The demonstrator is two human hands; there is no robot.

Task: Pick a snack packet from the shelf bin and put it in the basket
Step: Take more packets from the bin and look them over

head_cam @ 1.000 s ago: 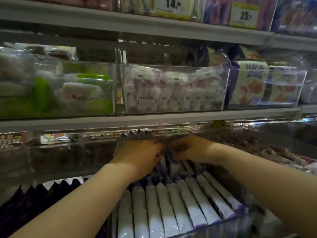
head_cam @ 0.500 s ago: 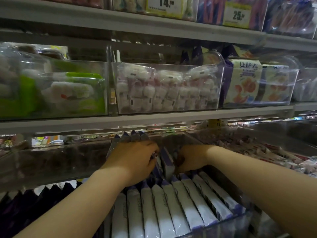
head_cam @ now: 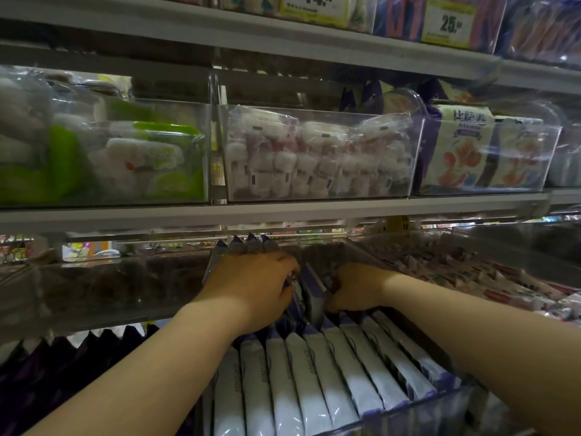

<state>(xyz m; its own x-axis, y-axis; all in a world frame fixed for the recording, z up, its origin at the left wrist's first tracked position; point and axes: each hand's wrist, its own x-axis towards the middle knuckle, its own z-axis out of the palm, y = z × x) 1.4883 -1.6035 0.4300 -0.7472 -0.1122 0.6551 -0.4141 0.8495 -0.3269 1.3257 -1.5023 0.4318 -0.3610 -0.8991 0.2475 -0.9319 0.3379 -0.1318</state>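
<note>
The purple-and-white snack packet (head_cam: 312, 289) stands tilted on end in the clear plastic shelf bin (head_cam: 396, 410). It rises above the row of flat white packets (head_cam: 314, 382) that lie edge to edge in front of it, and it sits right between your two hands. Your left hand (head_cam: 251, 287) lies against its left side with fingers curled down. Your right hand (head_cam: 358, 289) has curled fingers at its right edge. Both sets of fingertips are buried among the packets, so I cannot tell which grip, if either, has closed on it.

Compared with a second ago, your hands are further apart and the packet has come up between them. Over the last half second it has barely shifted.

Four purple zigzag packet tops (head_cam: 248, 243) poke up behind your left hand, which hides their bodies. Your forearms cover part of the bin, and its contents are dim.

The grey shelf (head_cam: 283, 212) above carries a clear bin of pink-and-white wrapped sweets (head_cam: 317, 158). Green-and-white packs (head_cam: 125, 158) sit to its left and cream boxes with orange pictures (head_cam: 462, 149) to its right. Small red-and-white wrapped sweets (head_cam: 487, 278) fill the neighbouring bin beside your right arm. Dark purple packets (head_cam: 78, 357) stand at lower left, and a yellow price tag (head_cam: 449, 23) hangs at the top.
</note>
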